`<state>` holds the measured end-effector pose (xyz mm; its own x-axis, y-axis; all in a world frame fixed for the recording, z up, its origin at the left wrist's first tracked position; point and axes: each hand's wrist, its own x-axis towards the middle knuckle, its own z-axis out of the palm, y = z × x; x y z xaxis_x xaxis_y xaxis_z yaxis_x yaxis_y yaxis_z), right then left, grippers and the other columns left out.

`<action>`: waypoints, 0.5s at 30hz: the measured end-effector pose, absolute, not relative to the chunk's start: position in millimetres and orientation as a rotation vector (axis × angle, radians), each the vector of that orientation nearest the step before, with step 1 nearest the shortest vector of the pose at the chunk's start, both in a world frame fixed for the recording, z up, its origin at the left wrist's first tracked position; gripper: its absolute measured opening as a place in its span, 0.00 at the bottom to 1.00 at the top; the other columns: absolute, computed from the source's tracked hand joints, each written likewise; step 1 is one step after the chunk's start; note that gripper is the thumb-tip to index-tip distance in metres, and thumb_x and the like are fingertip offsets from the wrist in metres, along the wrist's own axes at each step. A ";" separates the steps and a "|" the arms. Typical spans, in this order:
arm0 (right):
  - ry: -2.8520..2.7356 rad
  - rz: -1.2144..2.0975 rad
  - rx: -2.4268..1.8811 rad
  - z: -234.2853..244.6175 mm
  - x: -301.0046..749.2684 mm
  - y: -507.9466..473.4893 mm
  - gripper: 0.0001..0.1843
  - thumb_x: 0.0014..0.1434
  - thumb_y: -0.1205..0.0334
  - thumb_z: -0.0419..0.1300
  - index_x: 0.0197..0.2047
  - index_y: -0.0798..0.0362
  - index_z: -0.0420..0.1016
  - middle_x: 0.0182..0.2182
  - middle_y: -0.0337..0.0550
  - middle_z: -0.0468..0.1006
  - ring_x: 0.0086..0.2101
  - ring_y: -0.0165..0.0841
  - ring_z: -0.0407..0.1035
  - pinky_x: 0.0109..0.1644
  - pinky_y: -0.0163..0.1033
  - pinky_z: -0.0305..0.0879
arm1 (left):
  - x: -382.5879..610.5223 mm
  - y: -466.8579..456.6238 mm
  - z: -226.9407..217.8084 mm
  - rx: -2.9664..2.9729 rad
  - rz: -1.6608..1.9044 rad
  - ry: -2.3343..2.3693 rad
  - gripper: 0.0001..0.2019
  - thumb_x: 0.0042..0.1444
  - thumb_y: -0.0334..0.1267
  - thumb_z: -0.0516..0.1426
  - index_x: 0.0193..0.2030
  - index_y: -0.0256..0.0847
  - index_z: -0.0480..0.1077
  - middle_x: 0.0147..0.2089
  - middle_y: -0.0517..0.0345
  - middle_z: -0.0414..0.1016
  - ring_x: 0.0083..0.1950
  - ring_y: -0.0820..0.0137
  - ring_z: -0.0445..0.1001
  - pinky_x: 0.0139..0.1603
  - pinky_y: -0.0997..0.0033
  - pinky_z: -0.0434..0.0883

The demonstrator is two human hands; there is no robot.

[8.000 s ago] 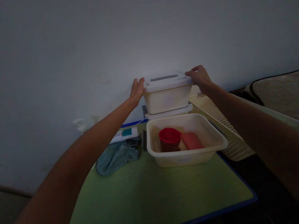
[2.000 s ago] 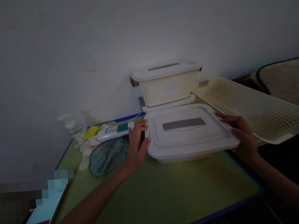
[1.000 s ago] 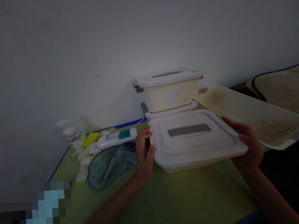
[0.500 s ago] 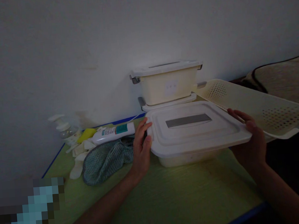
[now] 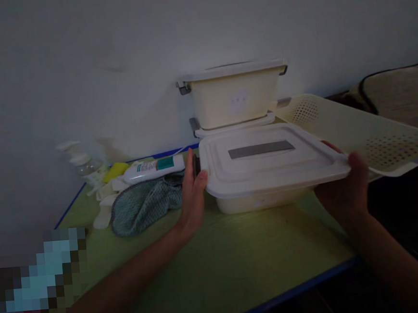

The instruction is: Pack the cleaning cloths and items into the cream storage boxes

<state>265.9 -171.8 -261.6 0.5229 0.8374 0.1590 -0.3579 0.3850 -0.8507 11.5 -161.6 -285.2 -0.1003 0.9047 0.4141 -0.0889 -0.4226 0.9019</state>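
A cream plastic storage box (image 5: 259, 200) with a white lid (image 5: 267, 164) sits on the green table (image 5: 210, 267). The lid has a grey handle strip on top. My left hand (image 5: 194, 196) grips the box's left end by the grey latch, fingers curled over the lid's edge. My right hand (image 5: 345, 184) grips the right end, thumb over the rim. Behind it, another lidded cream box (image 5: 235, 96) stands stacked on a flat white lid by the wall.
A perforated cream basket (image 5: 355, 130) leans off the table's right side. Left of the box lie a teal cloth (image 5: 141, 212), a white tube (image 5: 154, 168), a yellow item, white scraps and a clear pump bottle (image 5: 82, 161). The blue table edge runs along the front.
The open box with red items now carries a lid. Over the last second both hands kept hold of its ends, and the right thumb has come over the rim.
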 end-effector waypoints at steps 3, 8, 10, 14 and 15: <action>-0.661 0.848 -0.864 -260.1 262.5 -172.4 0.27 0.36 0.41 0.59 0.36 0.50 0.73 0.39 0.42 0.76 0.48 0.43 0.67 0.49 0.48 0.66 | 13.6 -163.6 -286.9 1.317 1.618 0.923 0.38 0.53 0.52 0.55 0.67 0.52 0.41 0.71 0.59 0.39 0.71 0.64 0.39 0.68 0.57 0.43; -0.604 0.881 -0.909 -255.3 256.0 -172.5 0.28 0.32 0.40 0.60 0.34 0.49 0.72 0.41 0.41 0.76 0.53 0.45 0.64 0.54 0.49 0.63 | 15.2 -165.8 -288.1 1.223 1.570 0.912 0.40 0.51 0.51 0.57 0.67 0.51 0.41 0.71 0.60 0.40 0.70 0.63 0.40 0.68 0.58 0.44; -0.578 0.894 -0.926 -255.0 255.6 -171.6 0.28 0.31 0.40 0.59 0.34 0.49 0.71 0.41 0.41 0.77 0.53 0.45 0.63 0.55 0.49 0.63 | 15.8 -166.8 -288.6 1.189 1.557 0.917 0.40 0.51 0.50 0.57 0.67 0.50 0.42 0.71 0.60 0.41 0.70 0.62 0.41 0.68 0.57 0.45; -0.555 0.891 -0.947 -256.2 256.7 -170.2 0.24 0.33 0.41 0.58 0.32 0.48 0.69 0.40 0.40 0.76 0.52 0.45 0.64 0.53 0.50 0.65 | 17.2 -168.0 -288.6 1.174 1.558 0.926 0.38 0.52 0.51 0.56 0.66 0.50 0.44 0.70 0.60 0.42 0.70 0.62 0.43 0.68 0.57 0.46; -0.556 0.890 -0.951 -256.6 257.1 -170.1 0.23 0.34 0.42 0.57 0.31 0.48 0.69 0.40 0.41 0.76 0.51 0.45 0.65 0.51 0.50 0.66 | 17.4 -167.9 -288.4 1.180 1.562 0.927 0.38 0.52 0.51 0.56 0.66 0.49 0.44 0.70 0.59 0.43 0.70 0.62 0.43 0.68 0.57 0.47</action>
